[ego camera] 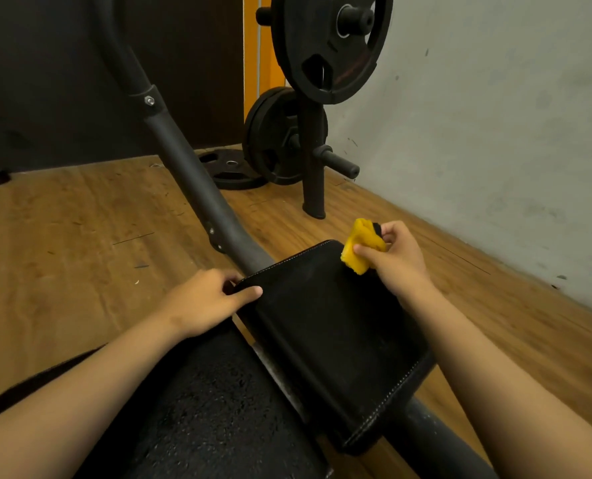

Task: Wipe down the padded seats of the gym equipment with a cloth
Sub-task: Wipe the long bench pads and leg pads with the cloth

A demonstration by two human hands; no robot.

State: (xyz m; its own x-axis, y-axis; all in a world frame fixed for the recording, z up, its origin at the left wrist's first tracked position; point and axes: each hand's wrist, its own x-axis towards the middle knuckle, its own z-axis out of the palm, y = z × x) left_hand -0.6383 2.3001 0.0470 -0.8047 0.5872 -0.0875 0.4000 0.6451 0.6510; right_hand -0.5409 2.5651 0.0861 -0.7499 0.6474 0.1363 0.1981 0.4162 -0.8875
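Observation:
A black padded seat (pixel 325 326) with white stitching lies in the middle of the view, mounted on a dark tubular frame. My left hand (pixel 206 302) grips the seat's far left corner, thumb on top and fingers curled round the edge. My right hand (pixel 396 259) pinches a bunched yellow cloth (pixel 360 248) at the seat's far right corner. The cloth's lower end touches or hangs just over the pad's edge. A second, larger black pad (pixel 197 409) with a speckled surface sits nearer me at the lower left.
A thick black frame tube (pixel 187 174) rises diagonally from the seat to the upper left. A weight rack (pixel 311 160) with black plates (pixel 329 46) stands behind, one plate (pixel 232 167) flat on the wooden floor. A grey wall (pixel 495 133) runs along the right.

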